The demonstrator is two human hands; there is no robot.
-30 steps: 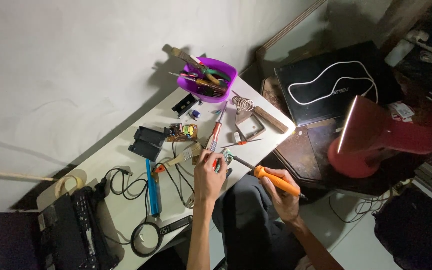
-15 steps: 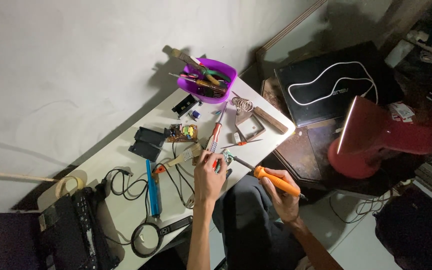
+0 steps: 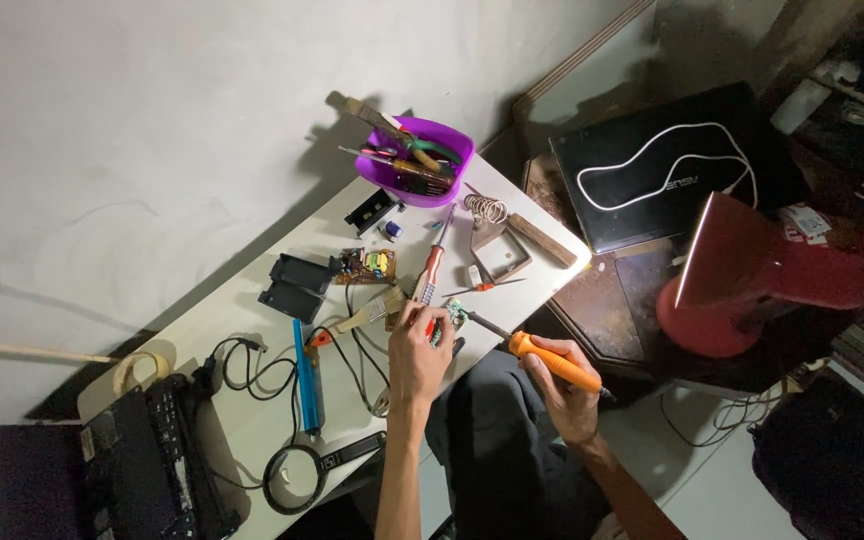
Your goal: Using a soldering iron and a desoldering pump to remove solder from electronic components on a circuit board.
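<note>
L hand [image 3: 418, 350] rests on the white worktop [image 3: 252, 300], fingers pinched narrow on a small green circuit board [image 3: 451, 316] at the near edge; what exactly the fingertips grip is too small to tell. R hand [image 3: 564, 392] is closed around an orange-handled soldering iron [image 3: 549, 360], off the worktop edge over the person's lap, w/ the iron's thin metal tip angled up-left to the small board, just beside the L fingers.

Just beyond the L hand: a red-handled screwdriver [image 3: 431, 270] lying lengthwise, and a pale brush [image 3: 372, 312] touching-close to the L thumb side. Further out from L hand: a second board w/ yellow parts [image 3: 365, 266], two black blocks [image 3: 292, 285], a blue pen-like tool [image 3: 304, 375] and black cables [image 3: 242, 365]. Near the L forearm, a magnifying glass [image 3: 297, 478].

Far side from both hands: purple tub [image 3: 414, 160] packed w/ tools, a solder coil [image 3: 485, 208] beside a wood-handled tool [image 3: 540, 240]. Well out past the R hand: red lamp [image 3: 752, 285], lit, and a closed black laptop [image 3: 672, 165] w/ a white cable [image 3: 652, 160] on top.
</note>
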